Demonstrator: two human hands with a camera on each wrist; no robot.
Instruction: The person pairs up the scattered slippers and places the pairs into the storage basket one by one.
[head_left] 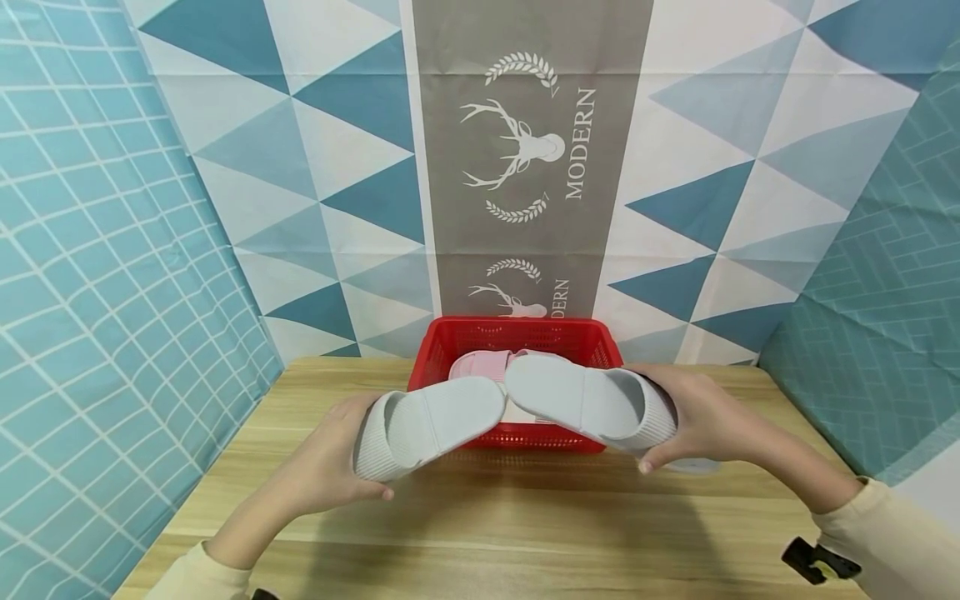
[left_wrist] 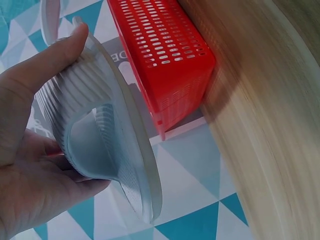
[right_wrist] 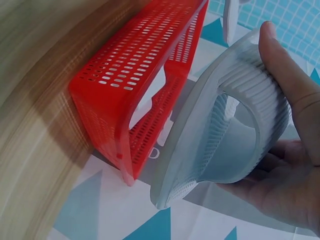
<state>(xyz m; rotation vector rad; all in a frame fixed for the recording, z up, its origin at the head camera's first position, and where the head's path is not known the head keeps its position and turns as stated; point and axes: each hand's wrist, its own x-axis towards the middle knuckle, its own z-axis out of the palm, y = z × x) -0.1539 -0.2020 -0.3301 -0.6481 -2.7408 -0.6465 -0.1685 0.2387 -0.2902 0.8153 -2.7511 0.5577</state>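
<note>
My left hand [head_left: 330, 458] grips a pale grey slide slipper [head_left: 450, 412] across its ribbed strap, thumb on one side and fingers on the other. A matching slipper [head_left: 551, 392] is held the same way by my right hand [head_left: 701, 417]. Both slippers tilt inward, their heel ends nearly meeting in front of the red basket [head_left: 517, 437]. The wrist views show each ribbed strap [left_wrist: 75, 90] pinched between thumb and fingers. Inside the basket lies a pink slipper [head_left: 483, 364], partly hidden by the held pair.
The basket stands on a wood-grain table [head_left: 487, 525] against a patterned back wall [head_left: 525, 167]. Blue tiled sheeting [head_left: 112, 250] borders the left side, teal sheeting [head_left: 885, 333] the right. A pale rounded edge [head_left: 693, 467] shows under my right hand; its kind is unclear.
</note>
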